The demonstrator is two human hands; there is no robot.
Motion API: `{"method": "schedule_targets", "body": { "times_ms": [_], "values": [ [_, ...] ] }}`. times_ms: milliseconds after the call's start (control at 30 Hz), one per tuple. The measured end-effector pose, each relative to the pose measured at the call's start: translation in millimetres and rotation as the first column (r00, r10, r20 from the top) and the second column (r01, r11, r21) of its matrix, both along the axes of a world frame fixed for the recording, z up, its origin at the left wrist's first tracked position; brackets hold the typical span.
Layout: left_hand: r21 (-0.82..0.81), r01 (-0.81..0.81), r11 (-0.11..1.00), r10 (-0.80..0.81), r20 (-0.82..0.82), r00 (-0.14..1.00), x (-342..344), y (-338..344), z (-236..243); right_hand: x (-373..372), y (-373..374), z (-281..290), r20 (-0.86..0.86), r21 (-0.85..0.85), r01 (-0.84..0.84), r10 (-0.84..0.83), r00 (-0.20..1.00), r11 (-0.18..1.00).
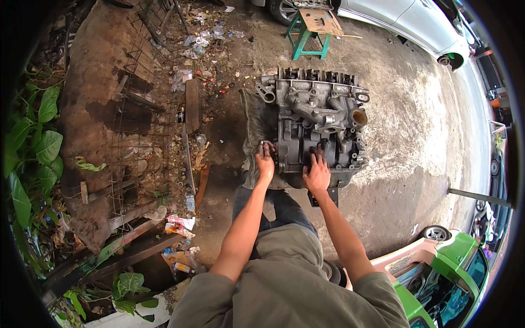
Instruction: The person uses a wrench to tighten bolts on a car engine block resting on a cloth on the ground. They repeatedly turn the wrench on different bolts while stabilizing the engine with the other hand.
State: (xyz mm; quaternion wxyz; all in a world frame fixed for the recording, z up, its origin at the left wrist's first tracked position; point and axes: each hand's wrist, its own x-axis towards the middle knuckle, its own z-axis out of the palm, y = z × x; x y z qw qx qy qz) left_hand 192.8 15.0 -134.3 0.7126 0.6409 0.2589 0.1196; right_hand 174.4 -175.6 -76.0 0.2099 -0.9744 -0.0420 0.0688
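A grey metal engine block (295, 143) stands in front of me, with a cast intake manifold (322, 112) on its near side and a row of valve parts (317, 76) along its far edge. At the block's left end, my left hand (264, 161) has its fingers curled and blackened with grease. Whatever those fingers may hold is too small to make out. My right hand (318, 170) rests on the block's near side with fingers stretched out over the dark metal, holding nothing visible.
A dark, dirty cloth (252, 117) lies beneath the engine's left side. Beyond stands a green stool (309, 38) with a board on top. A silver car (404, 22) is at the far right, a green vehicle (459, 254) at the near right. Litter and wire mesh (139, 109) cover the left.
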Motion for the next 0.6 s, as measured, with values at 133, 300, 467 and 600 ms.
{"method": "schedule_targets", "body": {
  "times_ms": [133,300,467,600],
  "values": [
    [-0.209,-0.162,0.964,0.172,0.028,0.985,6.9,25.4,-8.6,-0.3,-2.2,1.0,0.062,0.026,-0.019,0.017,0.998,0.999],
    [-0.219,-0.047,0.975,0.020,-0.124,0.992,4.9,67.9,-12.3,2.6,1.0,0.5,0.022,-0.002,-0.001,0.001,1.000,1.000],
    [-0.136,0.298,0.945,-0.327,-0.435,0.839,-26.3,76.4,-40.9,0.5,1.9,3.7,0.005,-0.021,0.005,-0.005,1.000,1.000],
    [0.121,0.373,0.920,-0.280,-0.462,0.841,-46.4,65.4,-56.2,0.8,1.9,1.7,0.011,-0.022,0.018,-0.018,1.000,1.000]
  ]
}}
